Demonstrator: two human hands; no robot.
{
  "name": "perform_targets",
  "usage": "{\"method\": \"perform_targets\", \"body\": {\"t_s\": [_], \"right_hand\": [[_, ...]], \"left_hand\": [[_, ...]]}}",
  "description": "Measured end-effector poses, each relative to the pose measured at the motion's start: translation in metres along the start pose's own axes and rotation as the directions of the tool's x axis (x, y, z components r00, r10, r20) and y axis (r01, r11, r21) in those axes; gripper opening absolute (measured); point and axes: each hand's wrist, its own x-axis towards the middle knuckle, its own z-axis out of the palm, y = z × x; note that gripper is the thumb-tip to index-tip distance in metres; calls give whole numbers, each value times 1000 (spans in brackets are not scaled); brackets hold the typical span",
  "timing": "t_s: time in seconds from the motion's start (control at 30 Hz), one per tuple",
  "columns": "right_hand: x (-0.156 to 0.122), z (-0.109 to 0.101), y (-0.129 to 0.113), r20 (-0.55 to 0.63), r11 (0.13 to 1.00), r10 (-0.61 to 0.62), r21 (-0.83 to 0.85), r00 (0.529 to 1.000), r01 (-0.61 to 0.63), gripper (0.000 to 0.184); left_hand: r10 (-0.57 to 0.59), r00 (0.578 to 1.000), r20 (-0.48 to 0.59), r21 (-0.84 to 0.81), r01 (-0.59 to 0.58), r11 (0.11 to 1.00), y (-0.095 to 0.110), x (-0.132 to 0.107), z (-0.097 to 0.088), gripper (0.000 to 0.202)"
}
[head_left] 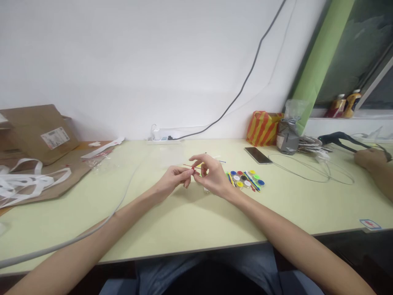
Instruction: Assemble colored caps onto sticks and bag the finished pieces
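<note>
Left hand (pixel 172 179) and right hand (pixel 213 175) are both closed in fingertip pinches on a thin red rod (pixel 188 166), held raised above the tabletop (pixel 184 221), apparently to steady it at close range. Colored-lid pots (pixel 245 179) lie just beyond the right hand, seemingly placed within easy reach.

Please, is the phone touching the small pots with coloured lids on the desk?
Apart: the head view shows desk surface between the phone and the pots.
</note>
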Motion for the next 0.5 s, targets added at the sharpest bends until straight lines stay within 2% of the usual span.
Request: {"method": "perform_targets", "body": {"t_s": [0.23,0.5], "right_hand": [[2,-4,-4,9,996,82,-25,997,-82,37],[1,-4,-2,22,998,59,-25,998,-59,29]], "left_hand": [[-1,999,34,17,1,1000,-2,0,-1,49],[1,1000,27,68,-3,998,1,-1,0,49]]}}
